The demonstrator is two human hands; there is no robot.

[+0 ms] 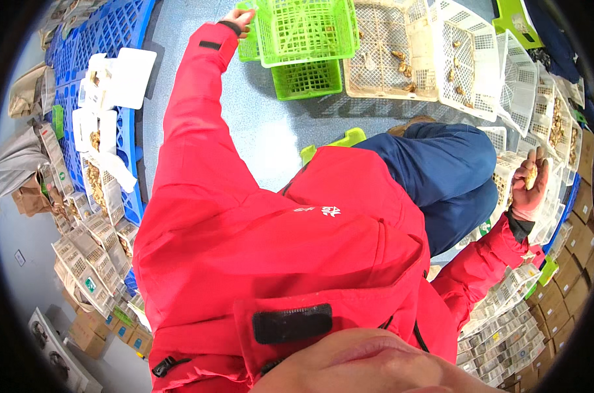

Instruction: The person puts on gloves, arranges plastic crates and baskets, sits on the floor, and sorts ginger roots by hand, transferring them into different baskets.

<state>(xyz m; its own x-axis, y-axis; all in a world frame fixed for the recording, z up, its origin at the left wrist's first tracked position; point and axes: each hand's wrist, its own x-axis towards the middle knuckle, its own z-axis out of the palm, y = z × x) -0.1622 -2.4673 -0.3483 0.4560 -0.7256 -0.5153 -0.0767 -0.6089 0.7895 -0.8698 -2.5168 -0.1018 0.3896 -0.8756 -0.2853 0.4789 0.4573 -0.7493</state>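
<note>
My left hand (240, 21) is closed at the left rim of a bright green plastic basket (306, 32). This basket is tilted and overlaps another green basket (306, 81) below it. On the right, my right hand (528, 184) is palm up, its fingers curled around a small yellowish-brown piece of produce (531, 178), whose kind I cannot tell. Beside the green baskets, a dirty off-white plastic crate (370, 93) holds several brown pieces (401, 68). Similar pieces lie in the white plastic crate (478, 105) to its right.
More white crates (521, 93) curve along the right, near stacked cardboard boxes (562, 294). Blue plastic pallets (130, 29) carry white containers (135, 78) and filled baskets on the left. A green plastic object (348, 138) stands by my knees. A person in dark clothing (554, 39) is at the upper right.
</note>
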